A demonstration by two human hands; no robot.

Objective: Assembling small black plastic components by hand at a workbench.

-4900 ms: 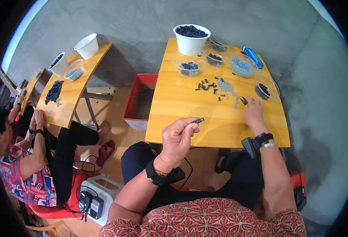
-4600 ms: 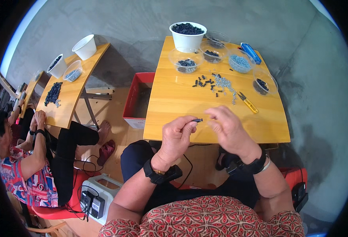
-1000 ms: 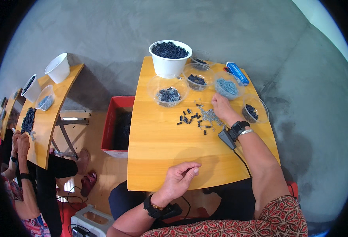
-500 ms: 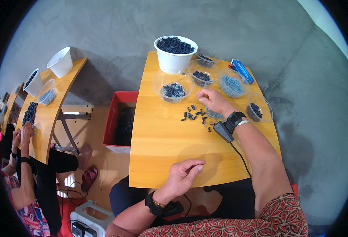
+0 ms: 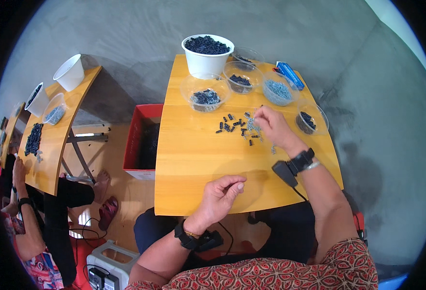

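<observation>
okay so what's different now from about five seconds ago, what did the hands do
The hands came apart. The right hand left the left hand and reached out to the loose pile of small dark parts and screws, fingertips now on it. The left hand sank toward the table's near edge, fingers curled; whether it holds anything is unclear. The bowls and white tub kept their places.

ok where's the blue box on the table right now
In the head view the blue box lies at the far right corner of the wooden table, just behind the clear bowl of pale screws.
</observation>
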